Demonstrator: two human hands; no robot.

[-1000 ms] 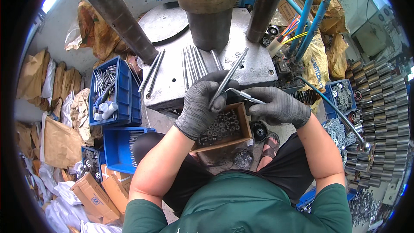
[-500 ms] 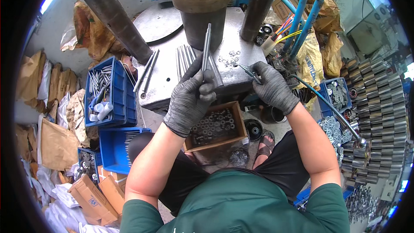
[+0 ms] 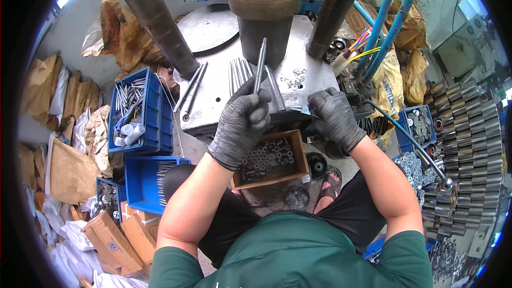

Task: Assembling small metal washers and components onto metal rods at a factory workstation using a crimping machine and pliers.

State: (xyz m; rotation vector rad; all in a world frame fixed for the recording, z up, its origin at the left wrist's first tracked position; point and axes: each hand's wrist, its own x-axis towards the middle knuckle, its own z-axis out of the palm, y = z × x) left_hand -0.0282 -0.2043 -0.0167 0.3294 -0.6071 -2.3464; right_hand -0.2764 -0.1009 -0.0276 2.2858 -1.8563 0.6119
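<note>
My left hand [image 3: 239, 127], in a grey glove, is closed round a slim stepped metal shaft [image 3: 261, 66] that points up and away over the bench's front edge. My right hand [image 3: 336, 118], gloved too, is closed round pliers [image 3: 305, 109]; most of the tool is hidden in the fingers, and its tip points left toward the shaft, apart from it. Beyond that hand, small metal rings [image 3: 294, 78] lie scattered on the steel plate [image 3: 213, 86]. Several shafts [image 3: 239, 72] lie side by side behind my left hand, and a thicker rod [image 3: 275, 92] rests beside them.
A heavy steel cylinder [image 3: 264, 26] stands at the plate's back between two dark columns [image 3: 154, 21]. Below my hands is a cardboard box [image 3: 272, 182] of small round parts. Blue crates [image 3: 140, 120] stand at left; stacked metal tubes [image 3: 466, 149] fill the right.
My right hand has come down and nearer with the pliers, away from the scattered rings. The shaft remains in my left hand. The whole view has shifted slightly.
</note>
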